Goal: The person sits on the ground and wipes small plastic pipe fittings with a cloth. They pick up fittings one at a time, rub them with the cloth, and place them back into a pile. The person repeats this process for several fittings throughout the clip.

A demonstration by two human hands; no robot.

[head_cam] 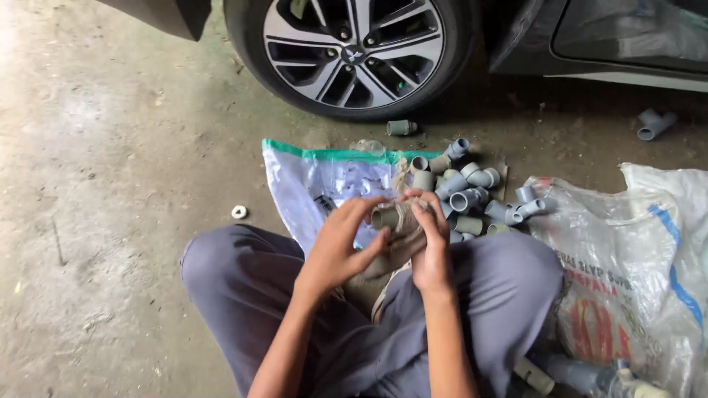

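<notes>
I sit on a concrete floor with my knees in grey trousers spread apart. My left hand (341, 247) and my right hand (430, 243) meet in front of me over a grey plastic pipe fitting (384, 217) wrapped in a brownish rag or fibre (404, 234). Both hands grip that bundle; the left fingers curl over its end and the right hand presses the rag around it. Just beyond my hands lies a pile of several grey pipe fittings (464, 193) on the floor.
A clear plastic bag with a green edge (317, 180) lies flat ahead. A large printed white sack (627, 273) sits to my right. A car wheel (354, 48) stands close behind. Stray fittings (402, 127) (655, 124) and a small white ring (239, 212) lie on the floor.
</notes>
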